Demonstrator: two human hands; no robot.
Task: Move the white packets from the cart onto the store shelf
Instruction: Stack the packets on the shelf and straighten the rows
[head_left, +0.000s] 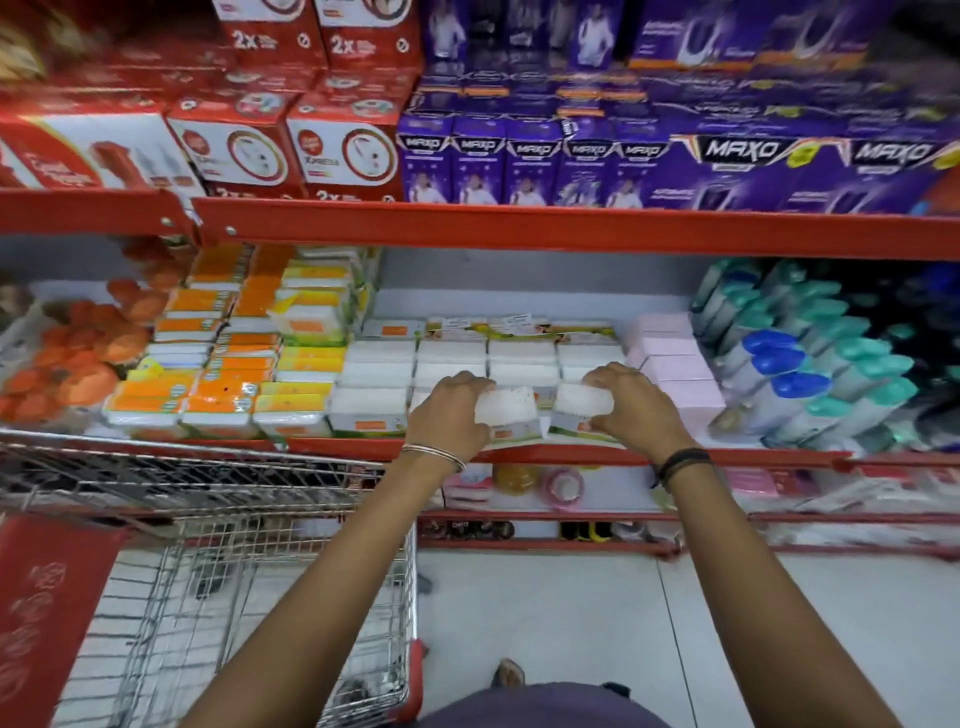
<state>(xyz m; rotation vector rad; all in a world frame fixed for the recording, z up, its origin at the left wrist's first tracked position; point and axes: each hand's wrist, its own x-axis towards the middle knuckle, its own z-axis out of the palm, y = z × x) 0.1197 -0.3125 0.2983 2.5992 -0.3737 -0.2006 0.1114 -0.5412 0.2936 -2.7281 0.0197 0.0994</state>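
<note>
Retail shop aisle: red shelf (519, 228) tiers packed with boxed goods (571, 166), wire cart (218, 519) alongside.

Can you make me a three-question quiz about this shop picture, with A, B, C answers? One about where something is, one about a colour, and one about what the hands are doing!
1. Where is the wire cart?
A. left of the arms
B. on the top shelf
C. behind the blue-capped bottles

2. What colour are the boxes marked MAXO?
A. green
B. purple
C. yellow

3. What are the two hands doing?
A. hanging empty
B. pushing the cart
C. each keeping a grip on a white packet

Answers:
1 A, the cart stands on the floor left of the arms.
2 B, those boxes are purple.
3 C, the left hand holds one white packet and the right hand another, at the shelf's front edge.
</note>
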